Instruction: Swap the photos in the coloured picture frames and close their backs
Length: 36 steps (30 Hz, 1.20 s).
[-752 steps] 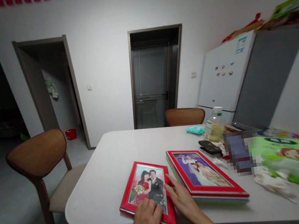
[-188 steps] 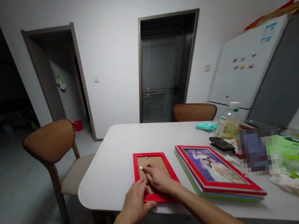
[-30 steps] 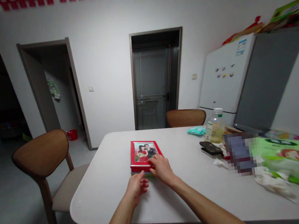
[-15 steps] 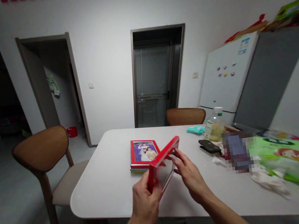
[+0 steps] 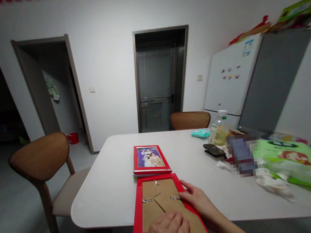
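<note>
A red picture frame [image 5: 138,220] lies face down at the table's near edge, its brown backing board and metal clips showing. Across the lower part of the backing rests my left hand [image 5: 167,232], fingers together and bent, with nothing visible in it. My right hand [image 5: 198,201] holds the frame's right side, thumb on the rim near the right clip. Just beyond, another red frame [image 5: 150,159] with a photo of people lies face up on top of something thin.
On the white table [image 5: 104,185], a black wallet-like item [image 5: 214,150], a bottle [image 5: 218,129], a teal packet [image 5: 200,133], crumpled tissues [image 5: 273,184] and a green package [image 5: 294,158] sit to the right. Wooden chairs stand left [image 5: 41,155] and behind [image 5: 190,120].
The held frame has gone from tilted up in both hands to lying back side up, lower down. My left hand has moved onto its backing.
</note>
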{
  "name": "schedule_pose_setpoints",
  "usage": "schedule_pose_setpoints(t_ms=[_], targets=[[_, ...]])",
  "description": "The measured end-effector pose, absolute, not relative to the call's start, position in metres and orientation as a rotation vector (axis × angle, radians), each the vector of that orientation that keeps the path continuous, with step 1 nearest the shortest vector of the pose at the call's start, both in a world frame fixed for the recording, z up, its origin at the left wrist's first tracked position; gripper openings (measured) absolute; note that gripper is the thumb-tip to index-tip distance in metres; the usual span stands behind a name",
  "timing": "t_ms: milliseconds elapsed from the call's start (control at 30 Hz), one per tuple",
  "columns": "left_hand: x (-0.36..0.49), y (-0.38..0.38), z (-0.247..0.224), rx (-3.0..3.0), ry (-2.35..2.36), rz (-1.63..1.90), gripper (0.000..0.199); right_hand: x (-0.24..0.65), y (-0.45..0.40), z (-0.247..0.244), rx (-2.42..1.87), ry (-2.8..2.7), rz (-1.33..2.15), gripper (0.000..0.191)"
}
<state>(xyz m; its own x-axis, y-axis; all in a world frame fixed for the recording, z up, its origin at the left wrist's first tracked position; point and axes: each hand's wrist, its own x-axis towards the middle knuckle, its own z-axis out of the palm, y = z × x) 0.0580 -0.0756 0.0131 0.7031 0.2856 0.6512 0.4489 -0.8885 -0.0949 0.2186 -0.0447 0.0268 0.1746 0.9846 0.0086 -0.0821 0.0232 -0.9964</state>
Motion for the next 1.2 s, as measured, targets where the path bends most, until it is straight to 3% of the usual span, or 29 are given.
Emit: schedule_pose_setpoints(t_ms=[267,533,700,933,1200], targets=[[0.070,-0.064,-0.011,-2.745,-0.719,-0.739,0.028,0.232,-0.011,-0.008,-1.613,-1.443,0.664,0.043],[0.084,-0.051,-0.023,-2.865,-0.890,-0.697,0.035,0.235,0.007,-0.013,-1.777,-1.659,0.287,0.040],[0.071,-0.050,-0.004,-3.044,-1.054,-0.673,0.039,0.237,0.005,-0.010,-1.729,-1.838,0.229,0.042],[0.023,-0.020,0.006,-2.705,-1.950,-0.844,0.055,0.231,0.002,-0.006,-1.769,-1.864,0.154,0.037],[0.022,-0.015,-0.006,-2.689,-2.023,-0.975,0.048,0.227,0.006,-0.007,-1.821,-1.869,0.094,0.031]])
